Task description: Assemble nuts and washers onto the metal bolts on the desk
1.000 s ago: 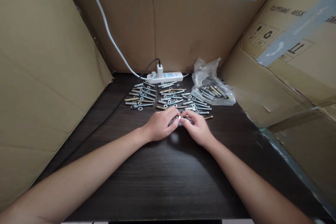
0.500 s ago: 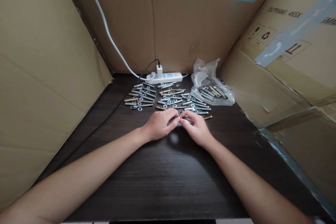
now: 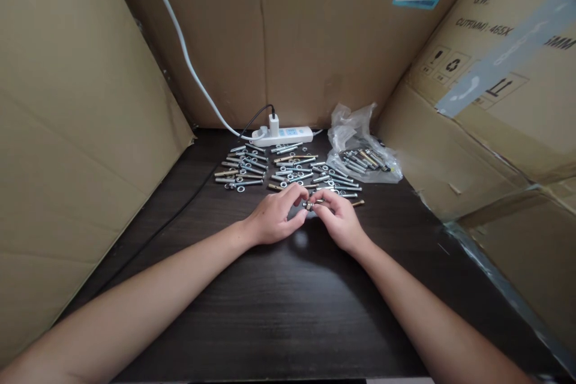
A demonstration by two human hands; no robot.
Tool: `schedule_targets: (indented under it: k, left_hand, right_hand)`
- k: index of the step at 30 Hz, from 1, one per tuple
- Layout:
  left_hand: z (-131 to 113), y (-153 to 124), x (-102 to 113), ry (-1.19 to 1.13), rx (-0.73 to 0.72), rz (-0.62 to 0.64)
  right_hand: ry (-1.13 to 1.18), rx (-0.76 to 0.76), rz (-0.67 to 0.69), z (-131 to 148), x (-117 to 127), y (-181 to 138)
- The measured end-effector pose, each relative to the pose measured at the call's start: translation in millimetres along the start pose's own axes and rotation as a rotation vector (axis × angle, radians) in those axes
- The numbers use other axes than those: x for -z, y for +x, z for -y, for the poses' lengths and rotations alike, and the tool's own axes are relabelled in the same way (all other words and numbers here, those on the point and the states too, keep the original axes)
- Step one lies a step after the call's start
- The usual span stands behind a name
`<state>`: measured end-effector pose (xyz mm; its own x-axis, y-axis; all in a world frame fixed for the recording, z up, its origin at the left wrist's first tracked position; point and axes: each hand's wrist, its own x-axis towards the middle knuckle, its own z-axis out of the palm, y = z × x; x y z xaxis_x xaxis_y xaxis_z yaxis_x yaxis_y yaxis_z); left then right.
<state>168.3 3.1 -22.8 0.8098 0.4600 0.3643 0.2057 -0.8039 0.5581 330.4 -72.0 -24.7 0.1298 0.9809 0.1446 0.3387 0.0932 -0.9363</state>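
Note:
Over the middle of the table, my right hand (image 3: 339, 219) pinches a metal bolt (image 3: 308, 206) between thumb and fingers. The bolt's near end, with what looks like a nut on it, pokes out to the left; my fingers hide much of the rest. My left hand (image 3: 276, 216) is curled just beside that end, its thumb and forefinger apart with a gap around the tip. Just beyond both hands lie loose bolts, sleeves and washers (image 3: 240, 189) in rough groups. A brass-coloured bolt (image 3: 359, 203) lies to the right of my right hand.
A clear plastic bag (image 3: 382, 175) with more bolts lies at the back right. Behind the parts is a white power strip (image 3: 297, 134) with a plugged-in adapter. A black cable (image 3: 180, 211) crosses the left side. Cardboard walls (image 3: 310, 42) enclose the dark table (image 3: 270, 312).
My left thumb and forefinger have parted from the bolt's end, so the end now shows. My right hand keeps its pinch in nearly the same place. The view has tilted slightly.

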Motion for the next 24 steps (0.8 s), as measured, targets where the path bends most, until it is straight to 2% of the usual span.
schedule_targets:
  k: [11,18,24]
  left_hand:
    - [-0.1,-1.0,-2.7,0.065,-0.071,-0.043]
    - [1.0,0.8,1.6,0.021,-0.043,0.064]
    - [1.9,0.1,-3.4,0.131,-0.067,0.081]
  right_hand:
    - [0.06,-0.003,0.018,2.4,2.6,1.6]
    - [-0.005,0.027,0.038,0.9,0.5,-1.2]
    - [0.092,-0.029,0.041,-2.6,0.5,3.4]
